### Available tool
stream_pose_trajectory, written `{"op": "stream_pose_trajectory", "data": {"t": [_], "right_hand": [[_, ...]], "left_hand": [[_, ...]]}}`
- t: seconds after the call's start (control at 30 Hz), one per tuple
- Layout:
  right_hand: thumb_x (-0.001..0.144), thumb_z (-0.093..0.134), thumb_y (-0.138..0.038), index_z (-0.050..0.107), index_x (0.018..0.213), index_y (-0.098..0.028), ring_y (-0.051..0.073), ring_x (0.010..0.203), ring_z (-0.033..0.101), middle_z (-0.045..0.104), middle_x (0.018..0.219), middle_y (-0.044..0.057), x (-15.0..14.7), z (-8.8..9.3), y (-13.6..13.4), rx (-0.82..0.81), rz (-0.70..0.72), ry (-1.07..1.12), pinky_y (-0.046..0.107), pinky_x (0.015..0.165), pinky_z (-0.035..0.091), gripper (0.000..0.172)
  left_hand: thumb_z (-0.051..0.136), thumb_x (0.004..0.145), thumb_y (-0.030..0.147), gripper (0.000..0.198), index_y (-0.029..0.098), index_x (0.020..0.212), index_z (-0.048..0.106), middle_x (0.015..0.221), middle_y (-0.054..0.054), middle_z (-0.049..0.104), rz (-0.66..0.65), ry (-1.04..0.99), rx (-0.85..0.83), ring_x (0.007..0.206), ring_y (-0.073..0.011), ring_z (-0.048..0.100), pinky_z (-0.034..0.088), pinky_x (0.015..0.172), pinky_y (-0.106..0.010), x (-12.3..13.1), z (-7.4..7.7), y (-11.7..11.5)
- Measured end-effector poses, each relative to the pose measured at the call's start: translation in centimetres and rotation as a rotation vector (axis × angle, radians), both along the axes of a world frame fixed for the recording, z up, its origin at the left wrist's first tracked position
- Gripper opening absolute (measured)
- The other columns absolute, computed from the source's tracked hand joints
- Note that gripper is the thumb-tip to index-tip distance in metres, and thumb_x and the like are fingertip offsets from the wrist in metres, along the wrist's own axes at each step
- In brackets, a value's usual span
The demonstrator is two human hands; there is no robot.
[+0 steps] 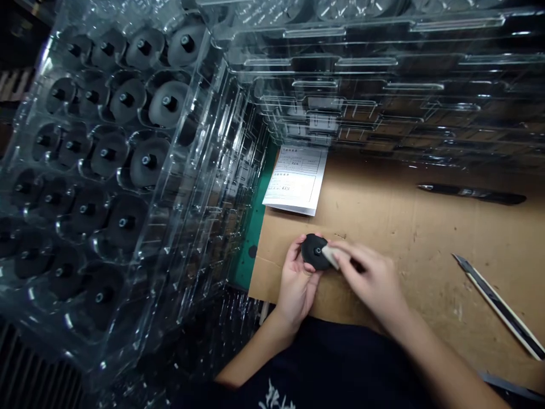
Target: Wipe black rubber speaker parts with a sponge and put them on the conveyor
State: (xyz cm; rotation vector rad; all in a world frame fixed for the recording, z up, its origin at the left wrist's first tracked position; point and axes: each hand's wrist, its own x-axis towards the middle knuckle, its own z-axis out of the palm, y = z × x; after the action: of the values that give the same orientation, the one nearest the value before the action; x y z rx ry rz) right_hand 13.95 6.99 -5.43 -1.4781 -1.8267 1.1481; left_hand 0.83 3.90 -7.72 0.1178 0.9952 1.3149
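A round black disc with a small metal-tipped hub (314, 251) is gripped at its rim by my left hand (298, 278), above the cardboard. My right hand (368, 272) pinches a small whitish piece (330, 257), which looks like a pad or folded cloth, against the disc's right side near the hub. That piece is partly hidden by my fingers, so its exact kind is unclear. Similar black discs sit in rows in the pockets of a clear plastic tray (168, 187) on the left.
Stacked clear trays (361, 85) wall off the back, and another stack stands left. Printed paper (296, 179) lies on the cardboard sheet (374, 210), near the green surface (251, 238). To the right lie a black pen (472, 193) and a utility knife (496, 304).
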Motion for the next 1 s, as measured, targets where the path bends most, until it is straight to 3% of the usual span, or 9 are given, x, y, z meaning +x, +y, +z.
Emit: {"op": "stream_pose_trajectory", "data": {"t": [0.13, 0.3, 0.47, 0.57, 0.7, 0.9, 1.0], "right_hand": [[0.089, 0.047, -0.023, 0.065, 0.103, -0.022, 0.016, 0.086, 0.064, 0.069, 0.096, 0.004, -0.1, 0.0, -0.1, 0.012, 0.006, 0.001, 0.026, 0.078, 0.051, 0.023], [0.089, 0.048, -0.027, 0.066, 0.099, -0.022, 0.014, 0.076, 0.065, 0.070, 0.093, 0.003, -0.2, 0.1, -0.5, -0.014, -0.028, -0.012, 0.024, 0.068, 0.051, 0.022], [0.089, 0.048, -0.026, 0.066, 0.102, -0.022, 0.015, 0.086, 0.065, 0.069, 0.096, 0.003, -0.2, 0.0, -1.0, 0.031, -0.016, 0.011, 0.025, 0.079, 0.051, 0.022], [0.088, 0.049, -0.028, 0.067, 0.098, -0.021, 0.016, 0.083, 0.065, 0.070, 0.094, 0.004, 0.4, -0.4, 0.1, 0.057, -0.084, 0.002, 0.028, 0.077, 0.051, 0.022], [0.089, 0.046, -0.027, 0.061, 0.111, -0.021, 0.017, 0.089, 0.062, 0.066, 0.102, 0.005, 0.7, 1.3, 0.0, 0.138, -0.209, 0.000, 0.031, 0.080, 0.050, 0.027], [0.089, 0.044, -0.017, 0.059, 0.104, -0.021, 0.012, 0.087, 0.061, 0.066, 0.096, 0.002, -0.4, 5.6, -3.7, 0.167, 0.036, 0.186, 0.023, 0.076, 0.049, 0.022], [0.088, 0.046, -0.015, 0.059, 0.103, -0.019, 0.012, 0.085, 0.060, 0.065, 0.094, 0.002, -0.4, 6.6, -4.4, 0.308, 0.007, 0.158, 0.025, 0.077, 0.048, 0.021]], "left_hand": [[0.066, 0.078, 0.022, 0.040, 0.027, 0.113, 0.047, 0.125, -0.007, 0.055, -0.006, -0.005, 0.003, 0.120, -0.0224, 0.050, 0.037, 0.102, -0.040, 0.0, -0.1, -0.1], [0.069, 0.075, 0.023, 0.044, 0.026, 0.113, 0.048, 0.127, -0.009, 0.053, -0.002, -0.009, 0.040, 0.120, -0.0231, 0.049, 0.038, 0.101, -0.039, 0.0, -0.3, -0.2], [0.067, 0.077, 0.025, 0.042, 0.027, 0.114, 0.047, 0.127, -0.008, 0.053, -0.023, 0.000, 0.058, 0.118, -0.0233, 0.051, 0.037, 0.102, -0.040, -0.1, -0.5, -0.4], [0.070, 0.074, 0.024, 0.049, 0.027, 0.118, 0.047, 0.126, -0.008, 0.054, -0.061, 0.019, 0.067, 0.119, -0.0225, 0.051, 0.038, 0.100, -0.036, -0.3, -0.2, -0.4], [0.074, 0.070, 0.031, 0.062, 0.025, 0.125, 0.046, 0.125, -0.010, 0.056, -0.156, 0.021, 0.027, 0.113, -0.0230, 0.055, 0.043, 0.095, -0.034, -0.4, 1.6, -0.8], [0.077, 0.066, 0.026, 0.058, 0.023, 0.119, 0.054, 0.119, -0.008, 0.061, -0.273, -0.005, -0.038, 0.107, -0.0225, 0.058, 0.047, 0.091, -0.031, -0.2, 4.9, -2.6], [0.074, 0.070, 0.029, 0.048, 0.021, 0.114, 0.058, 0.114, -0.008, 0.063, -0.281, -0.018, 0.038, 0.108, -0.0223, 0.058, 0.046, 0.094, -0.032, 0.2, 6.0, -3.4]]}}
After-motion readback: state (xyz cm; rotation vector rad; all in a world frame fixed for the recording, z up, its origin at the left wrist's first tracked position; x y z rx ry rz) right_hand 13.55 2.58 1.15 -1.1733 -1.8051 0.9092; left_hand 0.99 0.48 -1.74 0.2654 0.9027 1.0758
